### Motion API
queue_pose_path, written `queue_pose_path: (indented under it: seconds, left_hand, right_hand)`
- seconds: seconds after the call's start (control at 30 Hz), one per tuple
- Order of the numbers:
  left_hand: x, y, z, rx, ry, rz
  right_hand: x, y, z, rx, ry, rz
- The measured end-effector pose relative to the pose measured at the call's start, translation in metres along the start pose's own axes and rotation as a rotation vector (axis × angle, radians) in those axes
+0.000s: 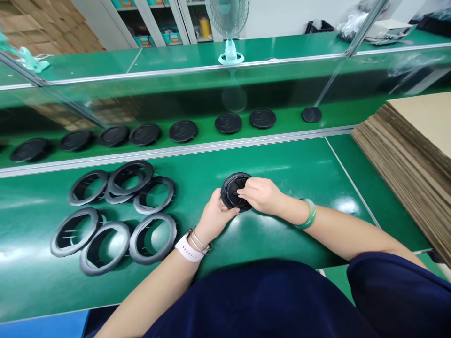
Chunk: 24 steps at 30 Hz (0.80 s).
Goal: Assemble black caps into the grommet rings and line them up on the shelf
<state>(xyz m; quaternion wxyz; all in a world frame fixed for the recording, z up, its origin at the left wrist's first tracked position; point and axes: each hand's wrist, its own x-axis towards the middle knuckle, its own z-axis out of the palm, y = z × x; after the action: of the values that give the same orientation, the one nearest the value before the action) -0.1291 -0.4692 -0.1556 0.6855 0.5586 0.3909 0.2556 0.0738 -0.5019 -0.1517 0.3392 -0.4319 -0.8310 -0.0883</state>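
A round black plastic part [229, 193] with a raised rim is held just over the green bench, its inner side facing up. My left hand [219, 211] grips its lower left edge, thumb along the near rim. My right hand [261, 194] reaches over the right side, with thumb and fingertips pinched at the part's middle; whatever small piece sits between those fingertips is too hidden to name. To the left, several black plastic rings [154, 238] lie on the bench, some overlapping, like the ring [131, 178] at the back of the group.
Beyond a metal rail [197, 148], several black round discs [183, 131] lie in a row on a green strip. A smaller black disc [312, 114] lies farther right. Stacked cardboard sheets [405, 141] stand at the right. A fan [230, 51] stands behind a clear panel.
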Motion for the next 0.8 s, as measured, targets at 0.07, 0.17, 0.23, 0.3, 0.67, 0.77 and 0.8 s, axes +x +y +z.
queue_pose_path:
  seconds: [0.07,0.17,0.23,0.3,0.67,0.77,0.8]
  left_hand:
    - [0.0006,-0.0005,0.0001,0.004,-0.002,0.008]
    - [0.0010,-0.0021,-0.0004,0.017,-0.005,0.017]
    - [0.0007,-0.0030,-0.0008,0.026,-0.004,0.020]
    - [0.0001,-0.0033,-0.0011,0.028,-0.004,0.021]
    - [-0.0004,-0.0013,-0.0014,0.040,-0.019,0.012]
    - [-0.0004,-0.0020,-0.0020,0.049,-0.022,0.012]
    - [-0.0004,-0.0022,-0.0021,0.046,-0.024,0.012]
  right_hand:
    - [0.0001,-0.0002,-0.0009,0.006,-0.006,0.006]
    - [0.0003,-0.0006,-0.0022,0.010,-0.002,-0.002]
    - [0.0002,-0.0005,-0.0027,0.016,0.004,-0.010]
    - [0.0000,-0.0002,-0.0028,0.024,0.007,-0.015]
    - [0.0002,0.0016,-0.0017,0.053,-0.002,0.001]
    - [0.0002,0.0017,-0.0023,0.078,-0.013,0.024]
    - [0.0001,0.0018,-0.0022,0.087,-0.013,0.026]
